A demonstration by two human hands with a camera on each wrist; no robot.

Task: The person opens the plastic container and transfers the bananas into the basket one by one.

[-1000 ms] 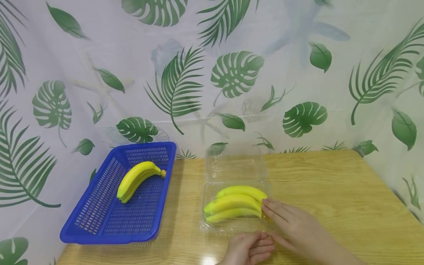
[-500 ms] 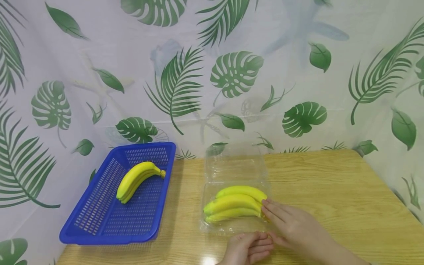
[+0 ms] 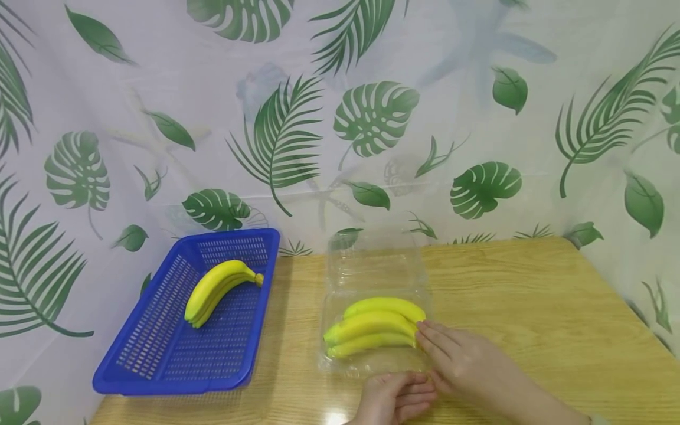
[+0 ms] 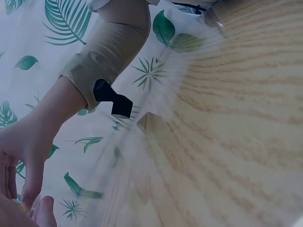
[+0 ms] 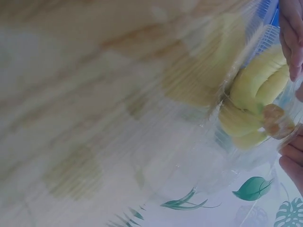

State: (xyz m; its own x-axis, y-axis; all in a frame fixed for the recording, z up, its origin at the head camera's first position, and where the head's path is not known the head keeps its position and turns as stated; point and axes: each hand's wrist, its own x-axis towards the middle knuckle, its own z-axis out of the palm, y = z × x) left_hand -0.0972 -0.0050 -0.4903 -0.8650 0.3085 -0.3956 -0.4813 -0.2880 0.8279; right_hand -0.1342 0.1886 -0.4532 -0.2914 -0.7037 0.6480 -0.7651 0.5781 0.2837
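A clear plastic clamshell container [image 3: 340, 366] sits on the wooden table [image 3: 531, 313] with its lid [image 3: 377, 265] standing open behind it. Inside lies a bunch of yellow bananas [image 3: 372, 327], seen close up in the right wrist view as bananas [image 5: 255, 90]. My right hand [image 3: 431, 353] rests its straight fingers on the stem end of that bunch. My left hand [image 3: 405, 396] lies by the container's front rim with curled fingers, and whether it grips the rim is hidden. The left wrist view shows the right forearm in a beige sleeve [image 4: 109, 52].
A blue perforated basket [image 3: 159, 381] stands at the table's left front corner and holds a second banana bunch [image 3: 218, 284]. A leaf-print curtain [image 3: 372, 118] closes off the back and both sides. Bare tabletop stretches to the right of the container.
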